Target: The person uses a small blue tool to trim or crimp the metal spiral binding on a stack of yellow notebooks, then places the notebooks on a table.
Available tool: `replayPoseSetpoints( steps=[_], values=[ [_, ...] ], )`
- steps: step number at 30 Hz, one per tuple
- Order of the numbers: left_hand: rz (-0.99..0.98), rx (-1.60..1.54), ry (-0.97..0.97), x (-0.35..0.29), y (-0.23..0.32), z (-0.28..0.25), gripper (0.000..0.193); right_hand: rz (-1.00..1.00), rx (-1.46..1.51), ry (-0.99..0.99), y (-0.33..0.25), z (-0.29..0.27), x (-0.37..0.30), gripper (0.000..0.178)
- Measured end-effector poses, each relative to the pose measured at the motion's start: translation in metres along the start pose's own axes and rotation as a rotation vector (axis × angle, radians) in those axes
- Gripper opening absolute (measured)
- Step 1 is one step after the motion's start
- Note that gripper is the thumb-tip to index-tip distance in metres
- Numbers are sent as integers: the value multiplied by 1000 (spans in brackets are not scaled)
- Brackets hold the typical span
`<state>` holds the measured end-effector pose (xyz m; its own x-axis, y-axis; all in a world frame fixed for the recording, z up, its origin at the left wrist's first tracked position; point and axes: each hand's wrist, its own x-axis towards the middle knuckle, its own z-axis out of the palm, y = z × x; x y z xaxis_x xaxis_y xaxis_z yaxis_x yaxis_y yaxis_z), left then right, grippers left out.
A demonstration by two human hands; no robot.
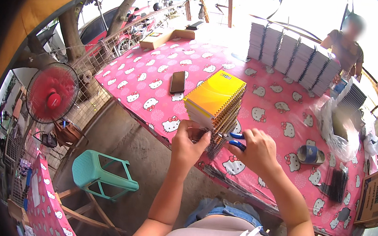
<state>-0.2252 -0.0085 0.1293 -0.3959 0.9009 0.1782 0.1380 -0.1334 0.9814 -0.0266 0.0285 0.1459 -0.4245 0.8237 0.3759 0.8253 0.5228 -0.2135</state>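
Observation:
A tall stack of spiral notebooks (216, 91) with a yellow cover on top stands near the table's front edge. My left hand (189, 141) is closed at the stack's near corner, thumb and fingers pinching a notebook by the end of its wire spiral. From the right, my right hand (257, 148) grips blue-handled pliers (237, 144), whose handles are spread apart. The metal tip of the pliers reaches the spiral edge beside my left thumb. My fingers partly hide the exact point of contact.
A dark phone (178, 82) lies left of the stack. Rows of bound notebooks (290, 55) stand at the back right, near another person (348, 44). Black spirals (335, 184), a roll of tape (310, 154) and plastic bags lie right. A green stool (97, 173) and fan (52, 98) stand left.

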Motion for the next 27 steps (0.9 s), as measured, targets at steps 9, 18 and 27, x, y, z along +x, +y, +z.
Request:
replayPoseSetpoints(
  steps=[9, 18, 27],
  values=[
    [42, 106, -68, 8, -9, -2, 27, 16, 70, -168, -2, 6, 16, 55],
    [14, 38, -118, 1, -13, 2, 30, -155, -26, 240, 7, 17, 5, 51],
    [-102, 79, -94, 3, -16, -6, 29, -37, 38, 4, 7, 19, -2, 44]
  ],
)
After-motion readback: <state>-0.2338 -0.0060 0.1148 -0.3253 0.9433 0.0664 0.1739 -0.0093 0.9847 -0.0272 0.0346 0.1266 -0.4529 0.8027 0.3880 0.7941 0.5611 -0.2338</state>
